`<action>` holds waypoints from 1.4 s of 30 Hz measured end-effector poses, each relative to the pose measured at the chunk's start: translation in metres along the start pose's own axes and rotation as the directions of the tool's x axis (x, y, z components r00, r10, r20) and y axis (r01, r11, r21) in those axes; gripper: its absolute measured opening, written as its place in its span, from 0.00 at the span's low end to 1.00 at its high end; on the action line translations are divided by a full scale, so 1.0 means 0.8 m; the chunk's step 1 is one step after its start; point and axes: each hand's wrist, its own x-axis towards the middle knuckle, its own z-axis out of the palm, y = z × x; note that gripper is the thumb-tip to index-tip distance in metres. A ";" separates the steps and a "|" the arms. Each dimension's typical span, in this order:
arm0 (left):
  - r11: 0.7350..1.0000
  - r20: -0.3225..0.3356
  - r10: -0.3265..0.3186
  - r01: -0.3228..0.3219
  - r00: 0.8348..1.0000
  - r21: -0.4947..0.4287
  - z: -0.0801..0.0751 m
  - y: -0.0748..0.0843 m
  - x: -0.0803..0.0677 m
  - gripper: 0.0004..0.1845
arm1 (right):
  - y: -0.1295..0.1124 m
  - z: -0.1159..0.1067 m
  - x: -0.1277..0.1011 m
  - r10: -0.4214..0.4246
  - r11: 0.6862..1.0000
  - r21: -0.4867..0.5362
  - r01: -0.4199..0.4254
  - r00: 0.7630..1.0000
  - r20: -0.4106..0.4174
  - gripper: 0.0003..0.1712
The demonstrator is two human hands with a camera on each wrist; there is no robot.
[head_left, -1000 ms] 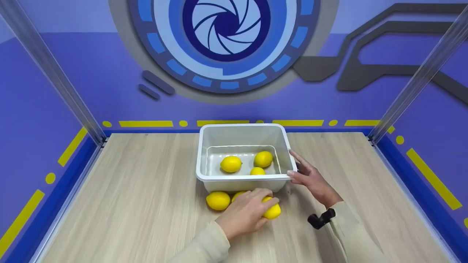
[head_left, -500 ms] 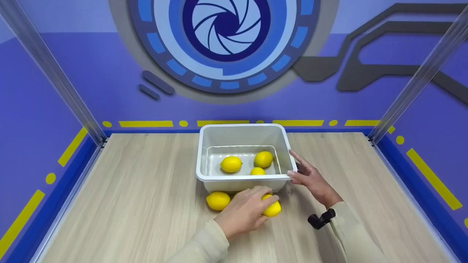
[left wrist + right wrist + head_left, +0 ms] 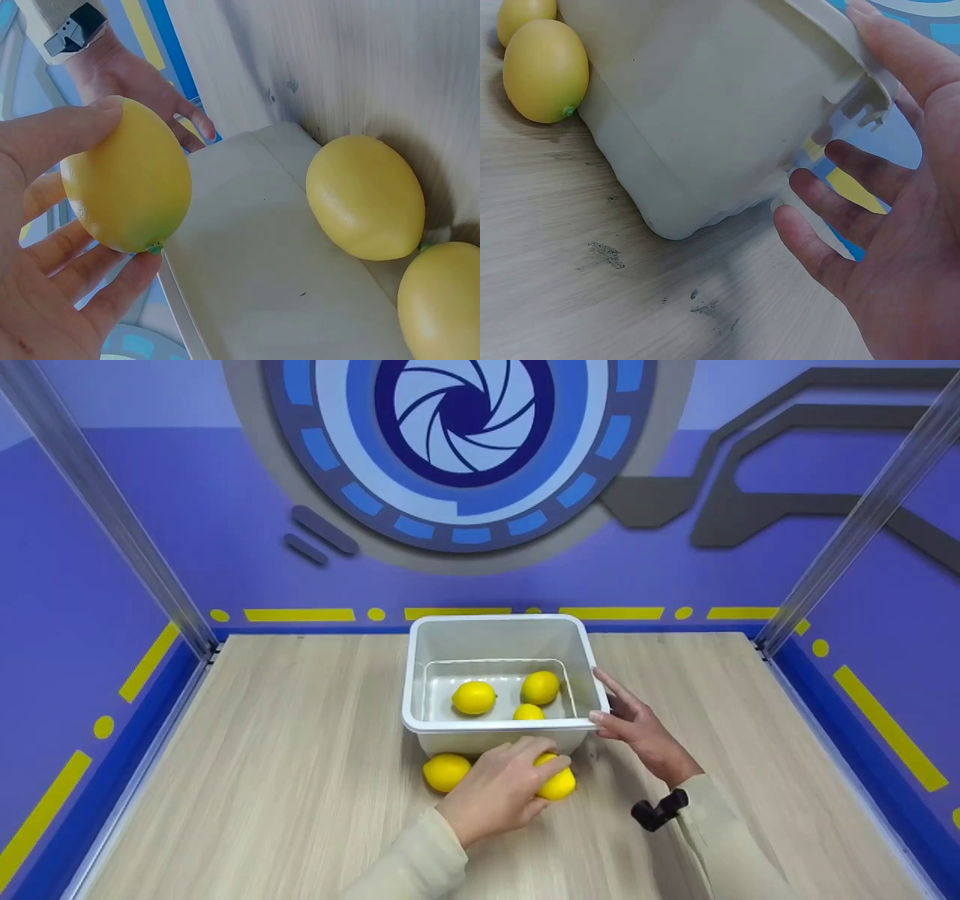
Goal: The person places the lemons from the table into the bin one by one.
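We worked over a pale wooden tabletop (image 3: 285,780) with purple walls around it. The white plastic bin (image 3: 495,624) stood at the middle of it, near the back edge. Our right hand (image 3: 637,727) lay against the bin's right near corner, the thumb on top of the rim and the fingers (image 3: 832,247) loosely spread beside the wall, curled round nothing. Our left hand (image 3: 504,789) was just in front of the bin, thumb and fingers curled round a lemon (image 3: 559,784) and gripping it; the left wrist view showed that held lemon (image 3: 127,176) clear of the bin's wall. Two more loose lemons (image 3: 366,196) lay on the wood against the bin's front wall, touching each other. Three lemons inside the bin (image 3: 473,697) sat on its floor.
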 end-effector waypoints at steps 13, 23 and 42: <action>1.000 -0.026 0.007 -0.006 1.000 0.031 -0.008 -0.001 0.001 0.24 | 0.000 0.001 0.000 0.017 1.000 -0.007 -0.017 1.000 -0.014 0.39; 1.000 -0.006 -0.001 0.002 1.000 0.017 -0.014 -0.004 0.002 0.25 | 0.000 0.002 -0.001 0.022 1.000 -0.019 -0.022 1.000 -0.020 0.39; 1.000 -0.070 0.011 -0.010 0.998 0.027 -0.024 -0.009 0.004 0.24 | 0.000 0.000 0.000 0.041 0.999 -0.021 -0.042 0.999 -0.030 0.40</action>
